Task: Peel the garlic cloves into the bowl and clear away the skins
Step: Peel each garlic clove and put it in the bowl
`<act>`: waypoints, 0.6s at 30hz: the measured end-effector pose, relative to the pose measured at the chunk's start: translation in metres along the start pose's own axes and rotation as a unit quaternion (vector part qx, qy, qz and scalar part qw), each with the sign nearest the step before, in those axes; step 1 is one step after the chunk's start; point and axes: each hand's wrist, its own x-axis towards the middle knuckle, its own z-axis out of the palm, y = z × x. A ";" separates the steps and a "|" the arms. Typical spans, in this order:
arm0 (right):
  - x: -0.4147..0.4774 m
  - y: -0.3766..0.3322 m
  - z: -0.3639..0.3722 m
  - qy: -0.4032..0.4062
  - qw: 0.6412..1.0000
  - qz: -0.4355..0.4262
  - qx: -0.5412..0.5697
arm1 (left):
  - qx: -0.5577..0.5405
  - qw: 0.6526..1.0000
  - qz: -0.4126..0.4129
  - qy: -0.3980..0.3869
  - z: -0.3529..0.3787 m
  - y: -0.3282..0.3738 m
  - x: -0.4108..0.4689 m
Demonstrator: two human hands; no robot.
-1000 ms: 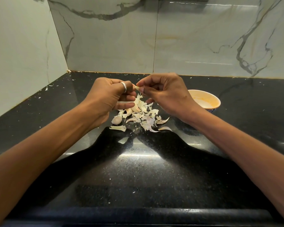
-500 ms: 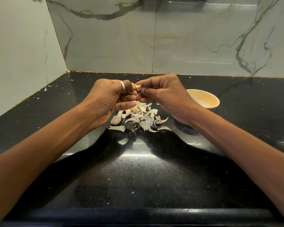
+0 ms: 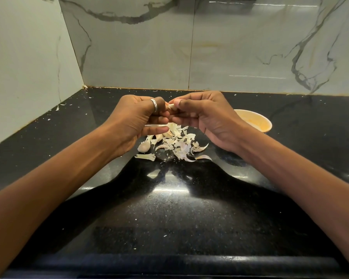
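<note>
My left hand (image 3: 137, 117), with a ring on one finger, and my right hand (image 3: 206, 115) meet above the counter and both pinch one small garlic clove (image 3: 171, 106) between their fingertips. Most of that clove is hidden by my fingers. Below my hands lies a pile of pale garlic skins (image 3: 179, 144) on the black counter. An unpeeled clove (image 3: 143, 147) rests at the pile's left edge. An orange bowl (image 3: 256, 122) stands to the right, partly behind my right hand; its contents cannot be made out.
The black speckled counter (image 3: 169, 218) runs to marble walls at the back and left. Small skin flakes (image 3: 57, 107) are scattered near the left wall. The counter's front edge lies just below my forearms.
My hands have drawn a little closer together around the clove. The pile and the bowl have not moved.
</note>
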 end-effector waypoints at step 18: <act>0.004 -0.008 -0.008 0.031 0.997 -0.002 0.077 | 0.001 1.000 -0.005 0.024 -0.002 -0.001 0.003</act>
